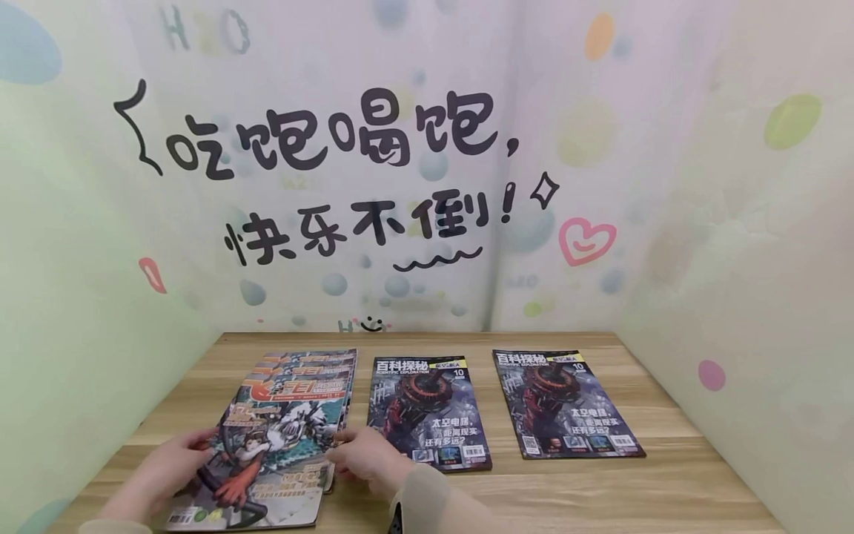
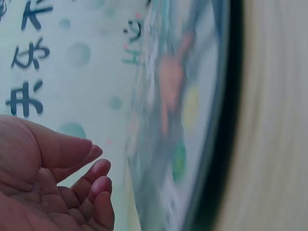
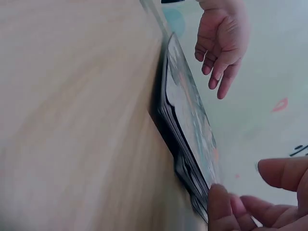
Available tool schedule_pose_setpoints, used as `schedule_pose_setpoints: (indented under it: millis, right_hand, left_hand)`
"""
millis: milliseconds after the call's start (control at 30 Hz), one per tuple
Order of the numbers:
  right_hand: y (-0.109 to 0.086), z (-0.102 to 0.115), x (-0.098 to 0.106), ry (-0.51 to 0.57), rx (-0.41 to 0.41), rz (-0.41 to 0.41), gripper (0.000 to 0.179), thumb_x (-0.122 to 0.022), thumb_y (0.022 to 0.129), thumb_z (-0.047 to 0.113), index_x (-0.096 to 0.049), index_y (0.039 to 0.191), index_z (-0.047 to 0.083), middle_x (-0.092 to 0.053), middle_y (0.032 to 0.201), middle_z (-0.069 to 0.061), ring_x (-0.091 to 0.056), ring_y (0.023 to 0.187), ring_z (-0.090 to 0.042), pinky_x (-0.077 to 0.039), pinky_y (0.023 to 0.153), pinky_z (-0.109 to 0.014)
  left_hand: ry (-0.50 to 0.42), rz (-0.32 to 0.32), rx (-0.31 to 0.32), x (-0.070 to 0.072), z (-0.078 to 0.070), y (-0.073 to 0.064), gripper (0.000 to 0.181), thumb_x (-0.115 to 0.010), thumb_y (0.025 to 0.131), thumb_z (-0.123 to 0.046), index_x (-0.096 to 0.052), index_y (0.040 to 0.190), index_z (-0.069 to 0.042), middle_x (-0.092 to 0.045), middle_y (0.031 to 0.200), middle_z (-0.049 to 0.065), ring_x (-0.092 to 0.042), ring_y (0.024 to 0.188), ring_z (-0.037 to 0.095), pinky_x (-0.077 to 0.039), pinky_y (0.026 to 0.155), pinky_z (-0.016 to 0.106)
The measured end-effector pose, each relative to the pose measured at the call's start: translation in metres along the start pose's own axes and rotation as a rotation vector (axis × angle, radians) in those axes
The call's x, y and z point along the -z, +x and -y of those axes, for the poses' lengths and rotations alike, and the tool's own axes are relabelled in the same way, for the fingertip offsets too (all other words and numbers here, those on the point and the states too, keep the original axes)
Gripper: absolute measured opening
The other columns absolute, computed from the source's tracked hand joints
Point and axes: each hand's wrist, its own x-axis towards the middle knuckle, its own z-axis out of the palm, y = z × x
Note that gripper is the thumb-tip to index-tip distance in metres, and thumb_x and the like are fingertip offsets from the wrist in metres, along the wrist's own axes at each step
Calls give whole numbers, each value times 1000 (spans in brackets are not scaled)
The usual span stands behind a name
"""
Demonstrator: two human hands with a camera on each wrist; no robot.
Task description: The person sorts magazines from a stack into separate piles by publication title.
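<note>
Pale walls [image 1: 454, 44] printed with coloured dots and bold black lettering enclose a wood-grain table [image 1: 567, 497]. Between the two hands lies a magazine stack [image 1: 313, 365], its top copy showing a figure in red and black against white and teal, under orange titling. Left hand [image 1: 176, 463] and right hand [image 1: 367, 454] flank it, fingers loosely bent with thumbs apart, clasping nothing; whether the right fingertips touch the edge cannot be told. Beyond the right hand lie two dark magazines [image 1: 427, 408] with orange-red machinery on their covers. That hand hides the nearer one's lower left corner. Lower copies in the stack show mainly as staggered edges, their number unclear; the wrist views blur the cover print.
</note>
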Motion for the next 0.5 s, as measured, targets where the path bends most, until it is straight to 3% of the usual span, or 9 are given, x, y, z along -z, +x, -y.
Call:
schedule_pose_setpoints:
  millis: [200, 300, 500]
  right_hand:
    - [-2, -4, 23, -10, 66, 7, 39, -62, 89, 8, -58, 127, -1, -58, 84, -5, -52, 64, -15, -51, 59, -29]
    - [-1, -7, 36, -26, 94, -14, 39, -61, 89, 7, -57, 127, -3, -59, 89, -5, -52, 66, -15, -49, 58, -28]
    - [-2, -11, 62, -82, 135, -64, 37, -62, 90, 9, -58, 125, -2, -61, 93, -4, -53, 72, -17, -49, 62, -30]
  left_hand:
    - [-30, 14, -49, -23, -35, 1, 52, -49, 94, -8, -35, 141, 11, -47, 125, 34, -45, 114, 45, -38, 93, 61]
    - [-67, 14, -70, -39, -49, 4, 48, -49, 95, -7, -40, 139, 9, -50, 124, 30, -45, 114, 41, -38, 95, 59]
    - [-113, 31, -14, -71, -77, 7, 45, -50, 98, -14, -45, 139, 2, -49, 132, 26, -46, 120, 41, -38, 96, 61]
